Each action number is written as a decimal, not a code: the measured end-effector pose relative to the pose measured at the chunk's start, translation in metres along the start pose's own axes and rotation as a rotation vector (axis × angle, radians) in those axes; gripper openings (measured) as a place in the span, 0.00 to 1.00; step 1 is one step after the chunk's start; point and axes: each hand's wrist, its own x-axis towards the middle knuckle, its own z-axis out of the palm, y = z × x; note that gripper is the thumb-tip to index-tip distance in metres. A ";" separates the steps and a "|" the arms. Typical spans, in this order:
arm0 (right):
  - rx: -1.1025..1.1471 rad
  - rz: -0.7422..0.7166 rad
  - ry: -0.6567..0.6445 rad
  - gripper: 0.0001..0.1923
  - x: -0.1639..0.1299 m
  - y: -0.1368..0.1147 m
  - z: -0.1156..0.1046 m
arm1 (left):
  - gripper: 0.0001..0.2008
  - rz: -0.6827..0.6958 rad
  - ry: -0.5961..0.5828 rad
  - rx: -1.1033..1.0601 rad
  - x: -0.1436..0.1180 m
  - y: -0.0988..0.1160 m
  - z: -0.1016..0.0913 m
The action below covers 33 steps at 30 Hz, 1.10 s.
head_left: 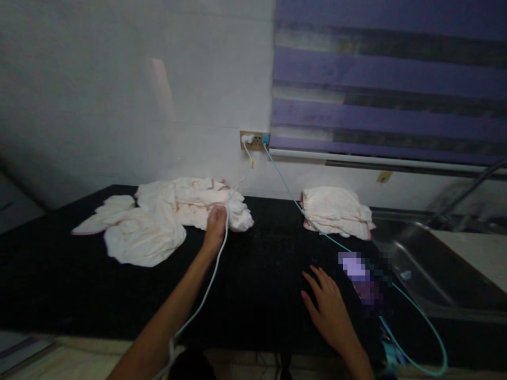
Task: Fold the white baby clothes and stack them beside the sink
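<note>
Your left hand [216,224] closes on the loose cloth pile [166,216]; right hand [327,303] lies open on the surface [257,264]; next, draw one cloth free

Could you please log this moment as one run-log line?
left hand: gripping loose cloth pile | right hand: flat, open on counter | folded stack: apart, right

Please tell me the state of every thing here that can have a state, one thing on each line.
left hand: gripping the loose cloths
right hand: open, flat on the black counter
loose cloths: unfolded, spread in a heap
folded cloths: stacked neatly
white cable: plugged in
teal cable: plugged in
blind: lowered
</note>
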 end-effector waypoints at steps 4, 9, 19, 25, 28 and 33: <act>0.012 -0.008 0.012 0.26 0.000 0.001 0.002 | 0.19 0.016 -0.237 -0.022 -0.089 0.002 0.048; 0.051 -0.009 0.065 0.30 0.001 0.003 0.008 | 0.08 0.124 -0.485 0.096 -0.192 0.022 0.087; 0.232 -0.116 -0.068 0.33 -0.001 0.014 -0.003 | 0.15 0.380 -0.625 0.166 -0.278 0.044 0.089; 0.696 -0.066 0.153 0.21 -0.005 0.015 -0.011 | 0.22 0.340 -0.090 0.158 -0.273 0.022 0.039; 0.826 0.058 0.260 0.17 -0.007 0.019 -0.011 | 0.28 0.282 0.017 0.270 -0.251 0.007 0.017; 0.925 0.266 0.461 0.22 -0.008 0.033 -0.004 | 0.18 0.263 -0.397 0.287 -0.237 0.005 0.014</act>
